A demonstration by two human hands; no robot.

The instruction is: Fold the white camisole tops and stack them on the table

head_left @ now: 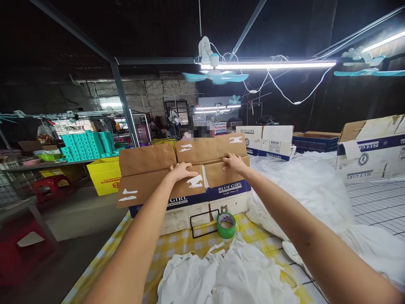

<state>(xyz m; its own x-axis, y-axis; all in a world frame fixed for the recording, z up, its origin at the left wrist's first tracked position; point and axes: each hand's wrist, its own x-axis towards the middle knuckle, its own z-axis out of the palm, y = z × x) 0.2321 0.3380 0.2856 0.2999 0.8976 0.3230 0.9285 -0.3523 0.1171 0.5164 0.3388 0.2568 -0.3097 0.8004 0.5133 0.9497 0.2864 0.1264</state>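
Two bare arms stretch forward across a table covered in a yellow checked cloth (177, 247), whose near and left edges run out of the picture. At its far end sits a Blue Girl beer carton (190, 185), flaps half folded; its lower body is hidden behind a white slatted basket (180, 219) standing against it. To the right a large heap of white plastic bags (303, 185) spreads over the tabletop and is cut off at the right edge, and more white bags (221, 278) lie in the foreground, cropped at the bottom. The left hand (182, 171) lies flat, fingers spread and unclenched, pressing on the carton's front left flap; the right hand (233, 162) rests on the upper edge of the front right flap, fingers curled over it, though how far they wrap behind is out of sight. A roll of green tape (226, 225) stands on the cloth just in front of the basket, beside a black wire frame (204, 223). A person behind the carton is mostly hidden by the raised flaps.
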